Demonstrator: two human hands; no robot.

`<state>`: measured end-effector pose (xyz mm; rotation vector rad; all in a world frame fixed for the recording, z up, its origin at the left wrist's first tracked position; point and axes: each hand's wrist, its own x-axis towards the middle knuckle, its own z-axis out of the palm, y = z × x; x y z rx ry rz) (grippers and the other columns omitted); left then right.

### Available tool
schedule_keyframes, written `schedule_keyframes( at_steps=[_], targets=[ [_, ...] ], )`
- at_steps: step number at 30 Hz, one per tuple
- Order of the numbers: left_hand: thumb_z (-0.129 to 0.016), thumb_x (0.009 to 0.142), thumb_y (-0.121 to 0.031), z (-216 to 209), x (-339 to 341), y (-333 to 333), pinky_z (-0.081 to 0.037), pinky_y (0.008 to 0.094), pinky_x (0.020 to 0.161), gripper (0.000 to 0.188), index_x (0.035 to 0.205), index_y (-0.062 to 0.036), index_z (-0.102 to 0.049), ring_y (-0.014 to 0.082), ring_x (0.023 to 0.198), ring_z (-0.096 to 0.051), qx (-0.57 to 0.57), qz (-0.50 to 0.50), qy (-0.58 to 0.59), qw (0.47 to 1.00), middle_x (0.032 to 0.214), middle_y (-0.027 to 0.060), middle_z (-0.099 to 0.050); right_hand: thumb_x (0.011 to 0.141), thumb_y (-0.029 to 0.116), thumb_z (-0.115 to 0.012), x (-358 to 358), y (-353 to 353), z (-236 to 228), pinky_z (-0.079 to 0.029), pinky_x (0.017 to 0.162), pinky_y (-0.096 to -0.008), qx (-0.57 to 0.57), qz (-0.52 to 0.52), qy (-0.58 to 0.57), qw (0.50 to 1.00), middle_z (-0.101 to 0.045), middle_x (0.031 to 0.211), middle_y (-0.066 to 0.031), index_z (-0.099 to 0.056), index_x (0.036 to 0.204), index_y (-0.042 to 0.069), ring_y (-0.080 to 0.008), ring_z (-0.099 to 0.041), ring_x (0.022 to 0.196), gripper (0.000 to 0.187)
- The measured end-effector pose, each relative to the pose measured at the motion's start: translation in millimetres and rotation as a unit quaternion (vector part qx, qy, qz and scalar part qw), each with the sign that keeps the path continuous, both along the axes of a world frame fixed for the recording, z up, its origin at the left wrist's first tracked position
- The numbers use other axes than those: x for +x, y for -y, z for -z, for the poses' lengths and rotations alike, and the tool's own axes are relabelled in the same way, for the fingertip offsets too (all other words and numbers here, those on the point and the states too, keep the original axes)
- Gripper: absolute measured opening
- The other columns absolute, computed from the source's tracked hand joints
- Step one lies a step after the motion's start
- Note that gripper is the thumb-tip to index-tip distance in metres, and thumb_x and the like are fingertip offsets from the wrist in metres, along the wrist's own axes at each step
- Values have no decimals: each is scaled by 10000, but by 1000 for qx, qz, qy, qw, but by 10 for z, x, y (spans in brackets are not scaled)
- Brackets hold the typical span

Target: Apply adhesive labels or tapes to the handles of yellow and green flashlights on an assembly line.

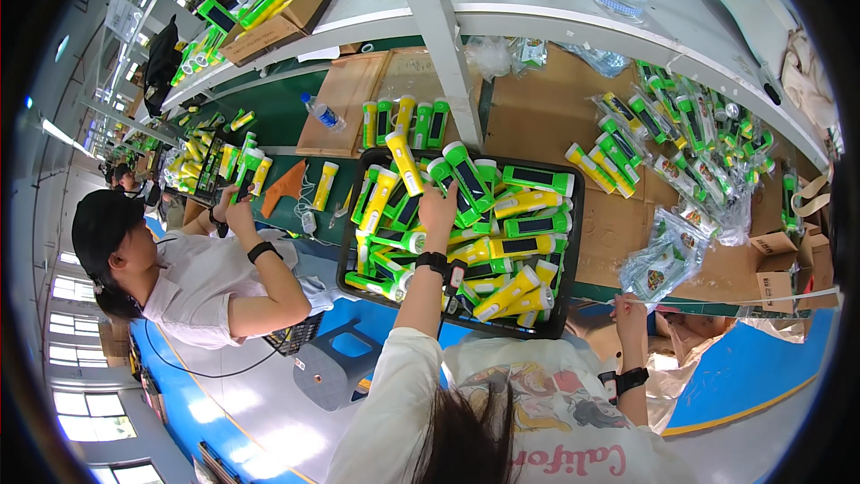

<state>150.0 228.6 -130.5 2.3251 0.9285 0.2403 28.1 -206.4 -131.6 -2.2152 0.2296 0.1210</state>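
My left hand (437, 212) reaches over a black crate (573, 282) heaped with green and yellow flashlights. Its fingers are closed around a yellow flashlight (405, 164) that stands up above the pile. Against the thumb side lie green flashlights with dark panels (468, 175); whether the hand grips these too is hard to see. At the table's front edge, right of the crate, my right hand (630, 307) is closed on the lower edge of a clear printed plastic bag (661, 260). More bags lie stacked under it.
Bagged flashlights (690, 116) are piled at the back right, beside a small cardboard box (778, 264). Several flashlights (421, 121) stand behind the crate, near a water bottle (322, 113). A shelf post (439, 45) rises there. A co-worker (215, 278) sits at left, holding a flashlight.
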Motion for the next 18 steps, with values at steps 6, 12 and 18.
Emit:
schedule_keyframes(
  at_steps=[6, 12, 18],
  targets=[
    [-795, 615, -368, 352, 155, -294, -489, 341, 685, 643, 1038, 18, -501, 231, 775, -619, -187, -54, 157, 968, 862, 123, -631, 860, 167, -571, -81, -489, -239, -380, 437, -224, 36, 0, -12, 999, -554, 512, -41, -557, 678, 11, -90, -532, 457, 240],
    [-595, 840, -53, -351, -231, -125, -443, 289, 794, 395, 1199, -9, -437, 152, 939, -560, -529, 31, 290, 797, 1069, 90, -576, 882, 153, -553, 16, -605, -248, -385, 457, -189, 155, 54, 42, 986, -546, 562, -16, -558, 718, 16, -60, -496, 490, 214],
    [-307, 975, -297, -801, -645, 407, -440, 428, 836, 343, 1197, -57, -414, 227, 993, -528, -761, 17, 291, 580, 1131, 125, -522, 888, 137, -539, 337, -1281, -891, -456, 610, -209, 326, 63, 48, 942, -627, 775, -48, -583, 892, 18, -100, -590, 711, 127]
  ],
)
